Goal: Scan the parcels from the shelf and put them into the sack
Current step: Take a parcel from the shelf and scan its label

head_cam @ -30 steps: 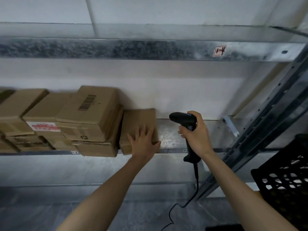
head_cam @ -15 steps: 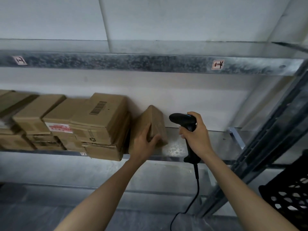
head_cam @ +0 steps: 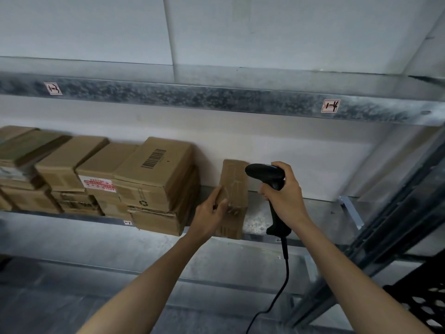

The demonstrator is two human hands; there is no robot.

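My left hand (head_cam: 210, 214) grips a small brown cardboard parcel (head_cam: 234, 189) by its left side, turned on edge at the front of the metal shelf (head_cam: 313, 213). Just right of it, my right hand (head_cam: 285, 194) holds a black corded barcode scanner (head_cam: 265, 174) by the handle, its head pointing left at the parcel's top. A stack of several more cardboard parcels (head_cam: 154, 179) stands on the shelf to the left, the top one showing a barcode. No sack is in view.
An upper metal shelf (head_cam: 216, 97) with small labels runs overhead. The rack's slanted upright (head_cam: 397, 225) is at the right, with a black plastic crate (head_cam: 423, 307) at the lower right corner. The scanner's cable (head_cam: 284, 285) hangs down below the shelf.
My left hand went from lying flat on the parcel to gripping it, tipped it up on edge and drew it away from the stack toward the shelf's front. The scanner hand stayed put.
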